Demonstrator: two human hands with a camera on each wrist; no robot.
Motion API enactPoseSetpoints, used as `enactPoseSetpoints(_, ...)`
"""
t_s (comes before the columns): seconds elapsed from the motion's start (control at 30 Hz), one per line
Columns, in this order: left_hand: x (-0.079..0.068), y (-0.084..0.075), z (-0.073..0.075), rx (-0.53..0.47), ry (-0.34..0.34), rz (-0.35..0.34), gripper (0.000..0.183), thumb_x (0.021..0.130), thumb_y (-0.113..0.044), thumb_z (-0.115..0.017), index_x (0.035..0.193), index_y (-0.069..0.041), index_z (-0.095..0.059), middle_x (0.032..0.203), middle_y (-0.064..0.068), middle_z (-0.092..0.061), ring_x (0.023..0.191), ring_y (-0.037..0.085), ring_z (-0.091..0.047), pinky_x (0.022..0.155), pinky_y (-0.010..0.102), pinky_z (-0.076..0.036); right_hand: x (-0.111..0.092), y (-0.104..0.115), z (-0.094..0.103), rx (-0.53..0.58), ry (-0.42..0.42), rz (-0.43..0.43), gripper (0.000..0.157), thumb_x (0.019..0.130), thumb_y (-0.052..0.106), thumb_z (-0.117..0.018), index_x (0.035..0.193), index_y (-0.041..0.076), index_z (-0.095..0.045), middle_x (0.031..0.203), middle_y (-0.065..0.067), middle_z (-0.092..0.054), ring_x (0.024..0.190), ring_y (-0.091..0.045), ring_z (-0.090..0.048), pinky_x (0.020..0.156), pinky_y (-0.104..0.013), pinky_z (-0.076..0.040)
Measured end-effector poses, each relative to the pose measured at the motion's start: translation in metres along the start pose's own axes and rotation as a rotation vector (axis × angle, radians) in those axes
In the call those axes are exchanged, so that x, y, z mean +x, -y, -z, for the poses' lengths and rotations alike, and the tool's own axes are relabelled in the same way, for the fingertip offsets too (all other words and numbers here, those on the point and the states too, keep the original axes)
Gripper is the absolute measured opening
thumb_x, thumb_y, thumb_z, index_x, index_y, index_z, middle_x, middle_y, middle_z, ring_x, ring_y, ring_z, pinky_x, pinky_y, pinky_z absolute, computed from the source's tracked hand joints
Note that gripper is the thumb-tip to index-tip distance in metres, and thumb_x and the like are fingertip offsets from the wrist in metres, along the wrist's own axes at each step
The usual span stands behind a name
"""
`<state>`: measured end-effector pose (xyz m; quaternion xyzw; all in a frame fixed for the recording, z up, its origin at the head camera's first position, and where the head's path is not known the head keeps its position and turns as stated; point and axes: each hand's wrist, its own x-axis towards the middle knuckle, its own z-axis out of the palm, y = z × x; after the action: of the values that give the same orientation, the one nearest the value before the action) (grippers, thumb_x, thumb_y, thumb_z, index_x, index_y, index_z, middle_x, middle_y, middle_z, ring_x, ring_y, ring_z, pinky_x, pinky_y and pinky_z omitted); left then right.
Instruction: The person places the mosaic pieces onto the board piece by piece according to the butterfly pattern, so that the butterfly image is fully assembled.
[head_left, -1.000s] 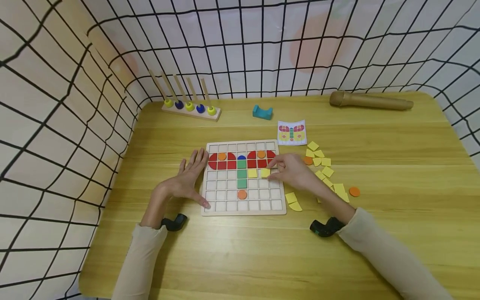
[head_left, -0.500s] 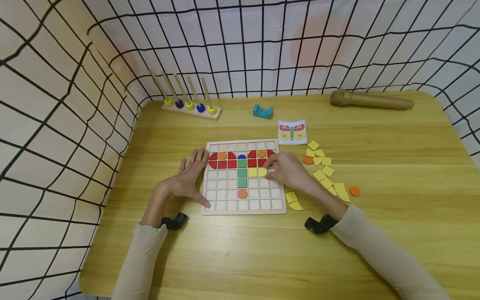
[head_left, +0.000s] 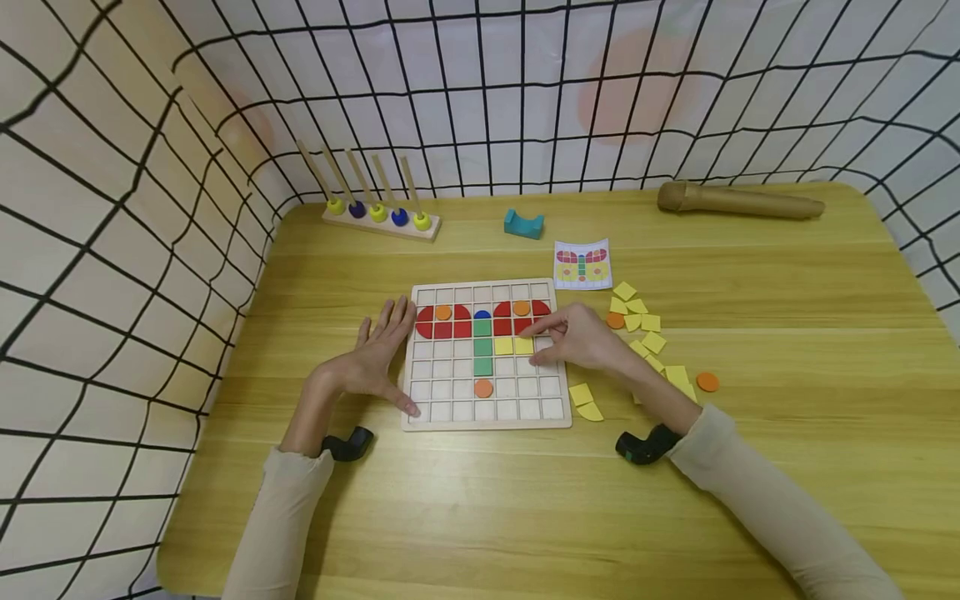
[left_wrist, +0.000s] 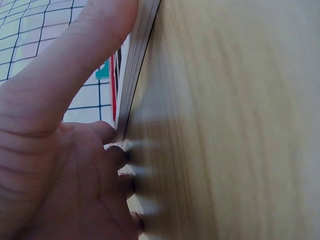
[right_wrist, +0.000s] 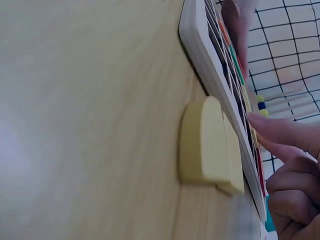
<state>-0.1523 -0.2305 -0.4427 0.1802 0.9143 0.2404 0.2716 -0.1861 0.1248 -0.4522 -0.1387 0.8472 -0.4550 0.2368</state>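
Observation:
In the head view, my left hand (head_left: 367, 362) lies with fingers spread along the left side of a wooden grid board (head_left: 487, 424), its thumb on the lower left corner. My right hand (head_left: 581, 340) is over the board's right part. Its index fingertip is at the upper edge of a yellow square tile (head_left: 523, 346) lying in the grid; the thumb is apart from it, lower down. In the right wrist view the other fingers (right_wrist: 292, 205) are curled in. Another yellow square (head_left: 503, 346) lies beside that tile. Red tiles, green squares (head_left: 482, 346) and orange discs (head_left: 483, 388) also sit in the grid.
A butterfly pattern card (head_left: 582, 265) lies behind the board. Loose yellow pieces (head_left: 651, 323) and an orange disc (head_left: 707, 382) are at the right. Farther back stand a peg stand with rings (head_left: 381, 223), a teal holder (head_left: 523, 224) and a brown microphone-shaped stick (head_left: 738, 202). Black netting surrounds the table.
My right hand has slid the yellow square left into line beside the other one, and its thumb and index finger have spread apart. The left hand stays put.

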Motion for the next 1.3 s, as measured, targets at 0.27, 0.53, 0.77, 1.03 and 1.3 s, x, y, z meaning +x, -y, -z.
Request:
enactPoseSetpoints(0.27, 0.001, 0.001, -0.001, -0.004, -0.001, 0.002, 0.160, 0.061, -0.052, -0.098, 0.164, -0.008, 0.017, 0.170, 0.013, 0.030, 0.157, 0.035, 0.031, 0.125, 0.065, 0.019, -0.029, -0.018, 0.031, -0.032, -0.042, 0.017, 0.030, 0.089, 0.018, -0.082, 0.118, 0.012, -0.078, 0.064, 0.004, -0.032, 0.059, -0.010, -0.030, 0.055, -0.024, -0.025)
enactPoseSetpoints(0.53, 0.000, 0.003, -0.001, -0.001, -0.005, 0.000, 0.160, 0.061, -0.052, -0.098, 0.164, -0.009, 0.017, 0.170, 0.012, 0.031, 0.157, 0.035, 0.031, 0.124, 0.065, 0.019, -0.063, -0.044, 0.081, -0.082, -0.125, -0.108, 0.035, 0.094, 0.028, -0.077, 0.126, 0.013, -0.074, 0.063, 0.006, -0.033, 0.054, -0.008, -0.031, 0.050, -0.025, -0.030)
enactPoseSetpoints(0.77, -0.002, 0.002, 0.000, -0.007, -0.005, 0.000, 0.161, 0.061, -0.053, -0.098, 0.164, -0.009, 0.017, 0.170, 0.013, 0.031, 0.157, 0.035, 0.032, 0.124, 0.066, 0.018, -0.067, -0.060, 0.096, -0.072, -0.210, -0.165, 0.043, 0.091, 0.030, -0.082, 0.126, 0.006, -0.073, 0.058, 0.008, -0.031, 0.053, -0.007, -0.032, 0.049, -0.028, -0.031)
enactPoseSetpoints(1.03, 0.001, 0.002, 0.000, -0.002, -0.002, -0.007, 0.161, 0.061, -0.055, -0.097, 0.164, -0.009, 0.017, 0.170, 0.012, 0.031, 0.157, 0.034, 0.032, 0.124, 0.065, 0.019, -0.058, -0.060, 0.086, -0.105, -0.244, -0.179, 0.049, 0.086, 0.033, -0.086, 0.122, 0.003, -0.073, 0.058, 0.007, -0.034, 0.052, -0.007, -0.031, 0.047, -0.025, -0.030)
enactPoseSetpoints(1.3, 0.001, 0.002, 0.000, -0.007, 0.000, -0.002, 0.161, 0.061, -0.054, -0.097, 0.164, -0.009, 0.017, 0.170, 0.012, 0.031, 0.157, 0.034, 0.032, 0.124, 0.064, 0.020, -0.056, -0.059, 0.086, -0.130, -0.189, -0.154, 0.039, 0.090, 0.025, -0.082, 0.123, 0.007, -0.074, 0.060, 0.005, -0.036, 0.051, -0.007, -0.032, 0.047, -0.022, -0.030)
